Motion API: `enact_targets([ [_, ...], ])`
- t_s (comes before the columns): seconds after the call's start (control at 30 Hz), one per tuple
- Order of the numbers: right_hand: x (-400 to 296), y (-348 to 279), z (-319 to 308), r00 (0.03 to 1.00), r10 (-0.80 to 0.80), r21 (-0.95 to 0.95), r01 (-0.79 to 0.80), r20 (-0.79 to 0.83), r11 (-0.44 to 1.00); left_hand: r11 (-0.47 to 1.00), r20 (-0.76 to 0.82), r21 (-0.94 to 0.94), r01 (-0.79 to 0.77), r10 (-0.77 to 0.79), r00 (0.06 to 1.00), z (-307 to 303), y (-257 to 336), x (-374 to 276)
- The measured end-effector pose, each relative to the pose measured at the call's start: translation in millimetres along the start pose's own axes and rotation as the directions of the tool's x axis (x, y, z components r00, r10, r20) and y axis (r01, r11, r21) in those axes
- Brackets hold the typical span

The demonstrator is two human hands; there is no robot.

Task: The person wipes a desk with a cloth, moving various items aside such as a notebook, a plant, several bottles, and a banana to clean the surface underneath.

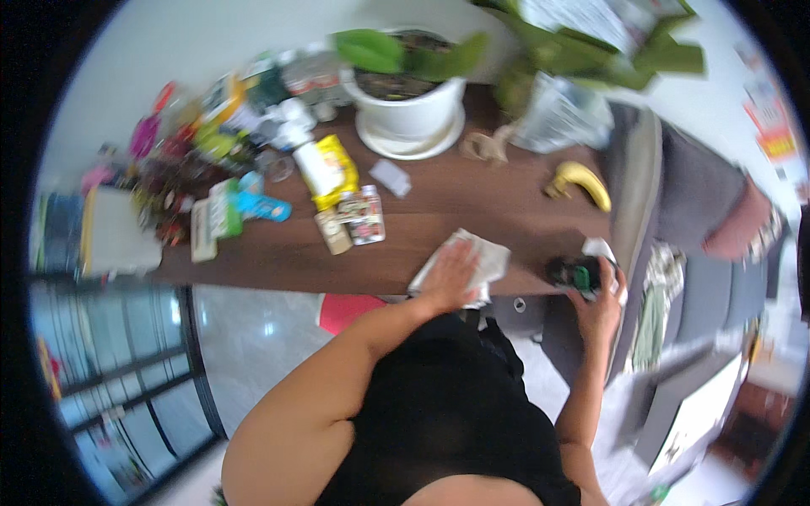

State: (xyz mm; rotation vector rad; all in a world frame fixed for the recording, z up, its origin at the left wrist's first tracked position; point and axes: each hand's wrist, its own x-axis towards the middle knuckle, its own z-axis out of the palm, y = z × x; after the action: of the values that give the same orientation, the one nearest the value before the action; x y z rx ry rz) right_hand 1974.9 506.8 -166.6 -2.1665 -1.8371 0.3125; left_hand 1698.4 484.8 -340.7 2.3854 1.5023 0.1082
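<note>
My left hand (452,269) lies palm down, fingers stretched out, on a folded white cloth (492,258) near the front edge of the brown wooden table (436,215). Part of the cloth hangs over that edge. At the table's right end, my right hand (601,307) grips a dark object with a green patch (581,277), blurred, possibly a container. Something white, perhaps tissue or a wrapper (598,248), shows beside it and under my fingers. A yellow banana (583,180) rests behind my right hand.
A white plant pot (411,120) on a saucer stands at the back, beside a plastic bag (563,117). Left of the cloth lie a yellow packet (338,164), a card (390,178) and small packages (364,218). Clutter crowds the left end. A grey sofa (690,171) adjoins the right.
</note>
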Motion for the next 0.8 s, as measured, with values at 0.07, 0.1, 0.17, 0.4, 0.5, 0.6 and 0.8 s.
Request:
enact_targets([
  [0.07, 5.3, 2.0, 4.4, 0.996, -0.05, 0.031, 0.052, -0.068, 0.998, 0.999, -0.082, -0.031, 0.013, -0.015, 0.997, 4.1, -2.3, -4.4],
  [0.1, 7.0, -5.2, 3.3, 0.998, -0.028, 0.02, 0.03, -0.06, 0.999, 1.0, -0.078, 0.024, 0.016, -0.014, 0.997, 5.0, -2.3, -7.6],
  [0.17, 14.3, -2.8, 8.4, 0.992, -0.105, 0.01, 0.106, -0.065, 0.994, 0.999, -0.116, -0.033, 0.003, -0.006, 0.993, -12.5, 0.8, -11.2],
  [0.4, 29.8, -66.5, -1.6, 0.88, -0.471, 0.034, 0.47, 0.063, 0.882, 0.999, -0.349, -0.048, 0.0, -0.017, 0.937, -3.5, 5.1, -17.3],
  [0.5, 40.7, -142.3, -9.3, 0.744, -0.669, 0.211, 0.655, -0.01, 0.725, 1.0, -0.34, 0.006, 0.018, -0.015, 0.94, -0.6, 6.1, -17.1],
  [0.6, 60.3, -227.3, 1.3, 0.619, -0.779, 0.363, 0.752, -0.099, 0.551, 0.999, -0.347, -0.017, 0.035, -0.038, 0.937, 4.3, 4.9, -16.4],
  [0.8, 97.8, -404.8, 76.2, 0.503, -0.839, 0.479, 0.8, -0.206, 0.362, 0.995, -0.264, -0.093, 0.031, -0.054, 0.963, 6.4, 0.2, -17.7],
])
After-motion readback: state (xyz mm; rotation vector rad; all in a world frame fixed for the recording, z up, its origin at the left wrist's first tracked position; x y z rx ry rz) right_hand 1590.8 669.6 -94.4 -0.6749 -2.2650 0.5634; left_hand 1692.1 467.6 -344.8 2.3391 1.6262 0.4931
